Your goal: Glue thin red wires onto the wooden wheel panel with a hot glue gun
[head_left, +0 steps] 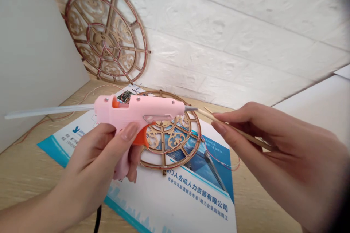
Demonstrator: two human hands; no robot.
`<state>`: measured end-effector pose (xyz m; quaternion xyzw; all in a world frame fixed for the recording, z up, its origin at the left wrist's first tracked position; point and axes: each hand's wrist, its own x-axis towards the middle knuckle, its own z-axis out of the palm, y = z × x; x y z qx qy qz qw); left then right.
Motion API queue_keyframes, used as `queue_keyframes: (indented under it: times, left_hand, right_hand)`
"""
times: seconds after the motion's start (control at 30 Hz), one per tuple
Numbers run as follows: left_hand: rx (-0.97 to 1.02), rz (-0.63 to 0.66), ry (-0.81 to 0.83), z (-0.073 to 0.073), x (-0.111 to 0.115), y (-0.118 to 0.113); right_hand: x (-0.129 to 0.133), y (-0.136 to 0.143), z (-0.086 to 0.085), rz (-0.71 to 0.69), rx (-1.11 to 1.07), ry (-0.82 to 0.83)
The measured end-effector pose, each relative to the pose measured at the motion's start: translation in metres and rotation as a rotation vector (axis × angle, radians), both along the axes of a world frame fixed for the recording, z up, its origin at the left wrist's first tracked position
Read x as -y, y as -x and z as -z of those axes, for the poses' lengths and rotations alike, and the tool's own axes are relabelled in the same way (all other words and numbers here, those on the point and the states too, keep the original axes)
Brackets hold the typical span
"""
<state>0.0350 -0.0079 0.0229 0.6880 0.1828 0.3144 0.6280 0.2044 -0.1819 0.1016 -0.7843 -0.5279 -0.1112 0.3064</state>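
My left hand (pixel 109 149) is wrapped round the handle of a pink glue gun (pixel 147 108), near its orange trigger (pixel 142 136). A clear glue stick (pixel 51 110) sticks out of the gun's back end, to the left. Between thumb and fingers, my right hand (pixel 257 131) pinches a thin wooden stick (pixel 251 138). The stick's tip is at the gun's metal nozzle (pixel 190 109). Below and behind the gun, a round wooden openwork frame (pixel 164 162) with thin red and white wires lies on a printed blue and white sheet (pixel 191 204).
A larger round wooden frame (pixel 109 2) with wires leans against the white wall (pixel 218 36) at the back left. Loose wires (pixel 73 107) run over the wooden table (pixel 22 174) on the left. A black cable (pixel 97 220) hangs below my left hand.
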Motion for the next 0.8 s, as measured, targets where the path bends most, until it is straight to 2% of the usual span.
queue_keyframes:
  times: [0.2,0.37,0.47,0.6,0.8]
  left_hand:
    - [0.007,0.005,0.025,0.0027,-0.0007,0.003]
    - [0.018,-0.016,-0.02,0.0003,-0.0002,0.0005]
    - [0.02,0.001,-0.036,-0.0007,-0.0003,-0.0004]
    - [0.015,-0.002,0.034,0.0027,-0.0005,0.0004]
    - [-0.014,-0.013,0.04,0.0056,0.0008,0.0015]
  right_hand:
    - [-0.0015,0.0,0.0015,0.007,-0.035,-0.021]
    - [0.0004,-0.0019,0.0046,0.048,0.003,-0.058]
    - [0.0019,-0.0019,0.0059,0.016,0.012,-0.079]
    - [0.0007,0.0021,0.0061,-0.042,0.045,-0.095]
    - [0.0006,0.0066,0.0085,-0.037,0.182,-0.062]
